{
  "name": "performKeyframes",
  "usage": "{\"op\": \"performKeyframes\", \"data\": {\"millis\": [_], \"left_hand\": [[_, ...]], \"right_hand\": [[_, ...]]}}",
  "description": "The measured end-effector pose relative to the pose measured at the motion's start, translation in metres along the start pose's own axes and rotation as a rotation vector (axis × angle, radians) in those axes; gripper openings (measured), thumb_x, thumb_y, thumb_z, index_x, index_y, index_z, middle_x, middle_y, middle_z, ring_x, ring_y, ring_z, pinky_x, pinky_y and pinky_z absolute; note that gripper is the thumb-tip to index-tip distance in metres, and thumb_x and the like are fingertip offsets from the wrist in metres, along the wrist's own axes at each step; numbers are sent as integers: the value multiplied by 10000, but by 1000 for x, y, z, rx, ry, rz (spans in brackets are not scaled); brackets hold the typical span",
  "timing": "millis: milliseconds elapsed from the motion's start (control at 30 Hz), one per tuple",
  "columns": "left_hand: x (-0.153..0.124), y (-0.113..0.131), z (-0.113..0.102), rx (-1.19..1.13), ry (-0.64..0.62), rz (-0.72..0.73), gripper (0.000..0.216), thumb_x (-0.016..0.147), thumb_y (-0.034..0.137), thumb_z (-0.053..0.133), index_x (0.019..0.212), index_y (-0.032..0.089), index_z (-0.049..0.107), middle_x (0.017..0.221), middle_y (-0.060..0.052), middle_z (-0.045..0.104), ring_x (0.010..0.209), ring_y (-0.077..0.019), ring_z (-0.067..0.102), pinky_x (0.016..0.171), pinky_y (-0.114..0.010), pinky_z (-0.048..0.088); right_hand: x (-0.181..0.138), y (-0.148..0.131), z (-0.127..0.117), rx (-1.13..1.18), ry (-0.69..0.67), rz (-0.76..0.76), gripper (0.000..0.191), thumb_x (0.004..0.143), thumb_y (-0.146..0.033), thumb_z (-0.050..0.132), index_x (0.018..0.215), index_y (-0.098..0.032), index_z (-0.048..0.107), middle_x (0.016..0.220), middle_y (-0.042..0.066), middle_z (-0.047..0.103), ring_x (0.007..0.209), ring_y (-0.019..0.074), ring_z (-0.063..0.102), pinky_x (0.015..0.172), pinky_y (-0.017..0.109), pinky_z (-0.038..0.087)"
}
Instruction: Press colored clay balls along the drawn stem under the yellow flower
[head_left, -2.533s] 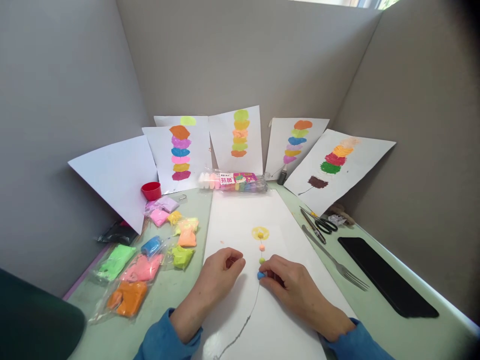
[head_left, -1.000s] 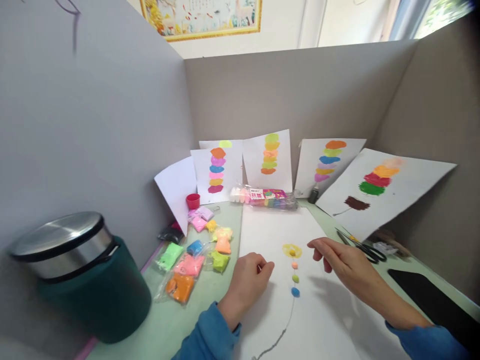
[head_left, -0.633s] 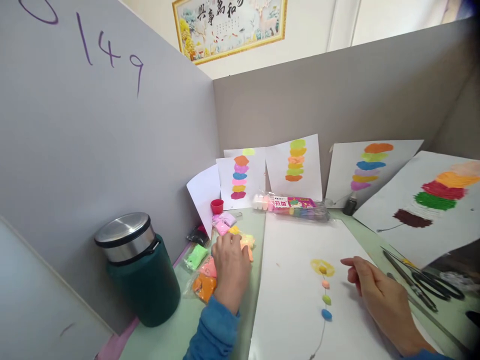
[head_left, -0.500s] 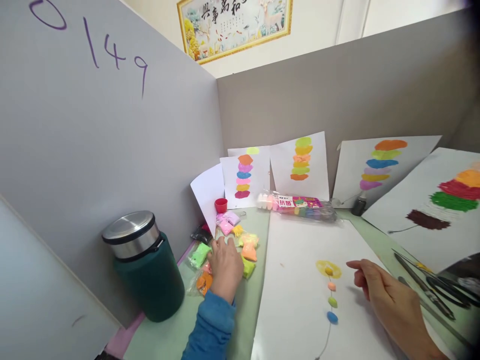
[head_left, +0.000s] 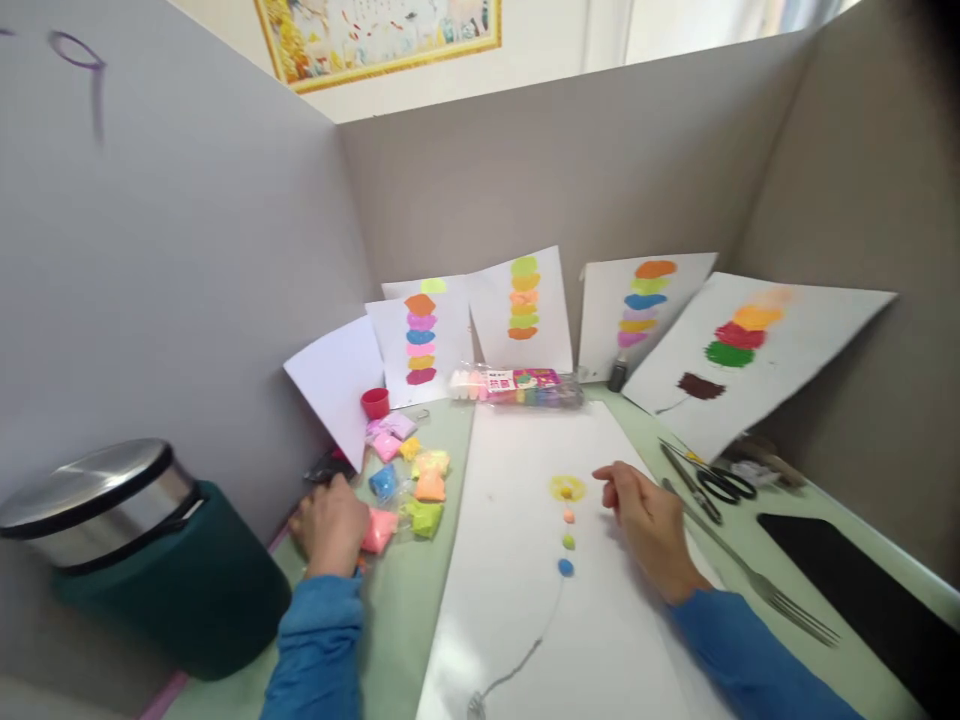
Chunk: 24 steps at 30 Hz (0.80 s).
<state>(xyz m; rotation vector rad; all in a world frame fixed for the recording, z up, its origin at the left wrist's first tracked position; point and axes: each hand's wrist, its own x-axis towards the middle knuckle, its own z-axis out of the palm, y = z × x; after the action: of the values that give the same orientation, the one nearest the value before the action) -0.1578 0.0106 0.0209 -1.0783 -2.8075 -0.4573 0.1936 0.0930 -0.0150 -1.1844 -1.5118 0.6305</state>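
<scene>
My left hand [head_left: 330,527] reaches down over small bags of modelling clay at the left, its fingers bent and somewhat apart. Its fingertips are hidden, and no held thing shows. Right beside it lie a pink clay bag [head_left: 379,530], a blue one [head_left: 383,483] and a lime-green one [head_left: 424,518]. Above the white sheet [head_left: 517,600], my right hand [head_left: 649,530] hovers with its index finger stretched and the others loosely curled, nothing visible in it. Left of its fingertips are a yellow clay patch [head_left: 577,487] and small clay dabs, the lowest a blue dab [head_left: 565,567], along a drawn line.
A dark green flask [head_left: 187,590] stands at the left. Several painted cards [head_left: 536,310] lean against the partition behind a plastic-wrapped clay pack [head_left: 525,388]. Scissors [head_left: 724,485], a craft knife [head_left: 690,482], a fork [head_left: 765,585] and a black phone-like slab [head_left: 847,580] lie at the right.
The view has swung right. My left hand has shifted left across the clay bags, uncovering the blue and pink ones and covering the green one. My right hand stays beside the yellow patch.
</scene>
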Motion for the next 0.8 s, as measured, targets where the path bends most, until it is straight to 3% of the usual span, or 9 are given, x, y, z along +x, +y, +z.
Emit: {"op": "performKeyframes", "data": {"millis": [133,267,367,433,467,533,567,700,800], "left_hand": [[3,-2,6,44,-37,-73,413,758,199,460,1158,153,552,1168,-243,552,1082,-441,469,782,-584,356],[-7,8,2,83,31,-59,393,784,190,412,1152,151,546,1164,-230,520,1088,-421,445,796,-578,354],[-22,21,-8,13,261,53,390,815,193,392,1168,162,555,1133,-204,517,1042,-400,471,806,-566,371],[-33,33,-19,-181,441,190,385,849,238,401,1202,198,550,1186,-172,483,1073,-364,468,865,-537,370],[-38,40,-24,-326,462,280,367,858,265,417,1191,212,562,1208,-155,464,1092,-337,469,883,-499,384],[-49,56,-34,-701,344,427,333,844,325,488,1149,235,586,1184,-104,483,1065,-269,511,878,-409,429],[-53,64,-38,-905,245,422,308,829,357,526,1104,240,601,1118,-76,528,1016,-244,543,870,-391,443],[-69,92,-36,-1670,-412,232,324,770,428,633,986,198,565,868,-11,607,779,-182,637,751,-356,521],[-76,106,-19,-1832,-863,52,288,752,402,679,826,140,583,796,-37,639,741,-188,656,755,-366,538]], "right_hand": [[-2,-1,0,14,-19,-33,429,925,-485,353,840,-170,631,587,-17,507,475,106,426,475,231,352],[-3,-4,0,30,-22,-44,420,929,-471,355,829,-169,629,577,-22,504,466,100,421,467,226,344],[-3,-6,-1,33,-18,-44,419,929,-466,357,818,-169,630,568,-23,504,476,101,436,469,222,347],[-3,-6,0,24,-23,-49,420,930,-465,355,814,-170,631,568,-23,504,473,100,435,467,223,346],[-3,-5,0,18,-29,-55,420,931,-464,355,814,-171,631,569,-23,505,472,100,435,468,225,348],[-3,-5,0,2,-51,-73,413,932,-457,357,818,-171,633,575,-21,509,480,103,440,482,227,360],[-4,-4,0,-5,-65,-85,407,932,-451,359,820,-171,633,576,-20,511,488,105,446,491,228,368],[-7,-6,-1,-28,-125,-148,379,934,-412,361,834,-169,634,585,-11,525,513,118,479,502,233,392],[-8,-16,0,-53,-209,-259,331,933,-371,380,846,-172,631,640,5,571,541,124,521,529,238,422]]}}
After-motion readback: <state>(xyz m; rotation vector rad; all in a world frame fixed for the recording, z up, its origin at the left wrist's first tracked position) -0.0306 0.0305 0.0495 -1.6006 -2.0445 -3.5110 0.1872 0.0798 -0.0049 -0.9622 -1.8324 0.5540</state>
